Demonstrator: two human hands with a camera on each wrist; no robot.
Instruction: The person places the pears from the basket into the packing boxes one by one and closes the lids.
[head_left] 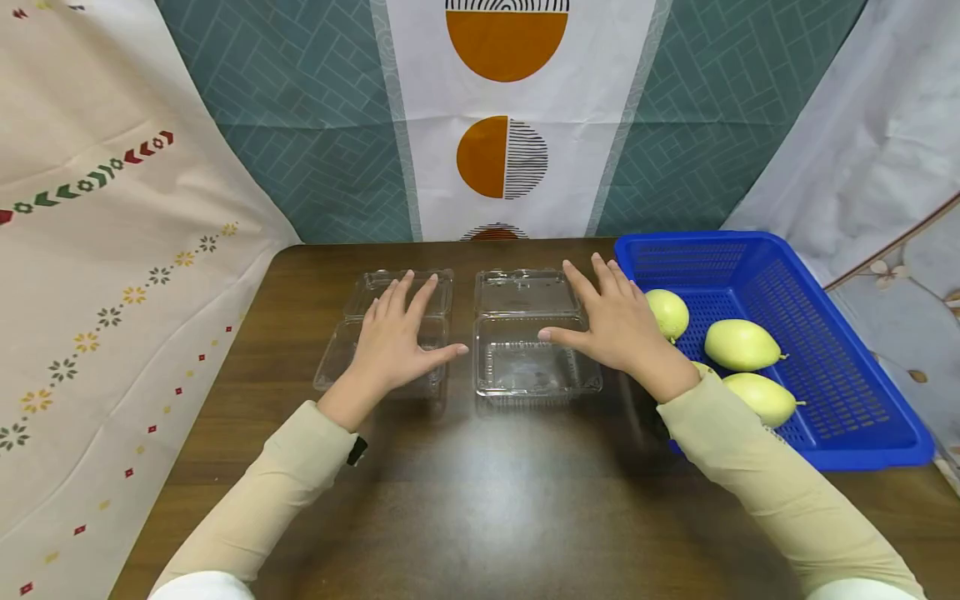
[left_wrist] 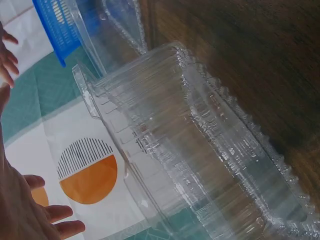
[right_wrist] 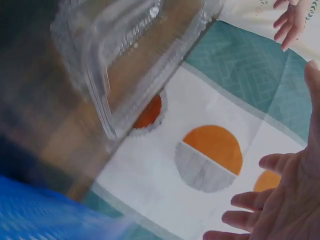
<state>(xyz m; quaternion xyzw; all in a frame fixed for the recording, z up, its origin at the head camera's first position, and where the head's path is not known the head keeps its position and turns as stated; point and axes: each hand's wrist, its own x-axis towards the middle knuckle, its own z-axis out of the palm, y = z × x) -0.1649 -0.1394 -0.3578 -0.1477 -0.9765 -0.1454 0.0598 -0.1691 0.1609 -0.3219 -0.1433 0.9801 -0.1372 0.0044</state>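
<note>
Two clear plastic clamshell containers lie with their lids folded back on the table. My left hand [head_left: 392, 342] hovers over the left container [head_left: 337, 354], fingers spread and holding nothing. The hand covers much of that container in the head view; the left wrist view shows its ribbed tray [left_wrist: 200, 145] fully. Above the right edge of the right container [head_left: 517, 371] is my right hand [head_left: 617, 321], also spread and holding nothing. In the right wrist view, the fingers [right_wrist: 250, 200] stand apart from the container [right_wrist: 115, 75].
A blue plastic basket [head_left: 847, 367] stands at the right, holding several pale yellow-green fruits [head_left: 742, 345] with short stems. The right forearm partly hides it. Patterned cloth [head_left: 315, 167] hangs behind the brown wooden table [head_left: 480, 517], with more cloth [head_left: 112, 292] along the left.
</note>
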